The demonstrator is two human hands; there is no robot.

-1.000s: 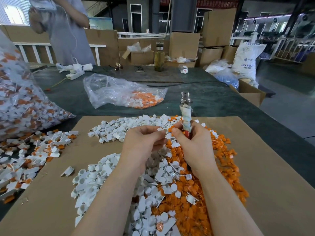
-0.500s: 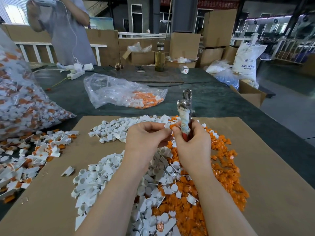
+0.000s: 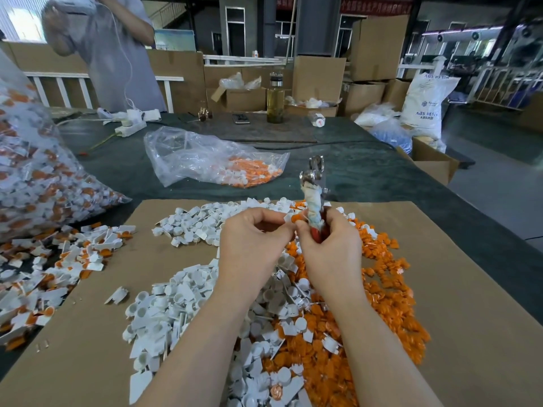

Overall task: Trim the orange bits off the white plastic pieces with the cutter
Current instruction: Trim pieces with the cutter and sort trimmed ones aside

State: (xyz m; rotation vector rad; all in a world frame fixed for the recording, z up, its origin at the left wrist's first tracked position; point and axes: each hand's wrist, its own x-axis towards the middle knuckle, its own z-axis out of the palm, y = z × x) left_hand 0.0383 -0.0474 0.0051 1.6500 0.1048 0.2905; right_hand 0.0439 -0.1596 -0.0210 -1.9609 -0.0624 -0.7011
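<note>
I see my right hand wrapped around the cutter, a red-handled tool bound in grubby white tape with its metal head pointing up. My left hand pinches a small white plastic piece with an orange bit against the handle. Below, on the cardboard sheet on the desk, trimmed white pieces lie beside a heap of orange offcuts.
</note>
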